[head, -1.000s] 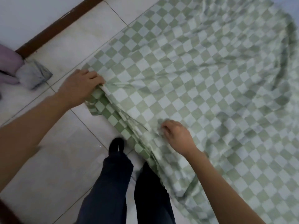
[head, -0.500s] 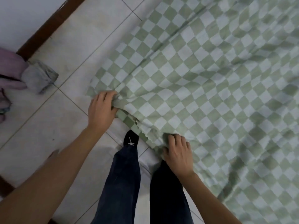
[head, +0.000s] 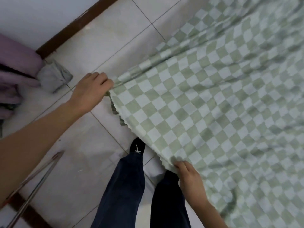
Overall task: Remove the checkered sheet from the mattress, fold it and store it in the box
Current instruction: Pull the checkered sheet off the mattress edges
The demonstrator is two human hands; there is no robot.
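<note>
The green-and-white checkered sheet (head: 205, 99) lies spread over the white tiled floor, filling the right and upper part of the head view. My left hand (head: 92, 91) grips its near-left corner, fingers curled round the bunched cloth. My right hand (head: 189, 176) pinches the sheet's near edge lower down, just right of my legs. The scalloped edge runs stretched between the two hands. No mattress or box is in view.
My legs in dark trousers and a black sock (head: 137, 146) stand on the tiles beside the sheet's edge. A purple bundle (head: 14, 71) and a grey cloth (head: 53, 75) lie at the left by the dark skirting board (head: 74, 25). Metal rods (head: 37, 181) cross the bottom left.
Both hands have moved apart along the sheet's near edge, the left up and left, the right down. The edge between them is now pulled straight and the folds there have flattened.
</note>
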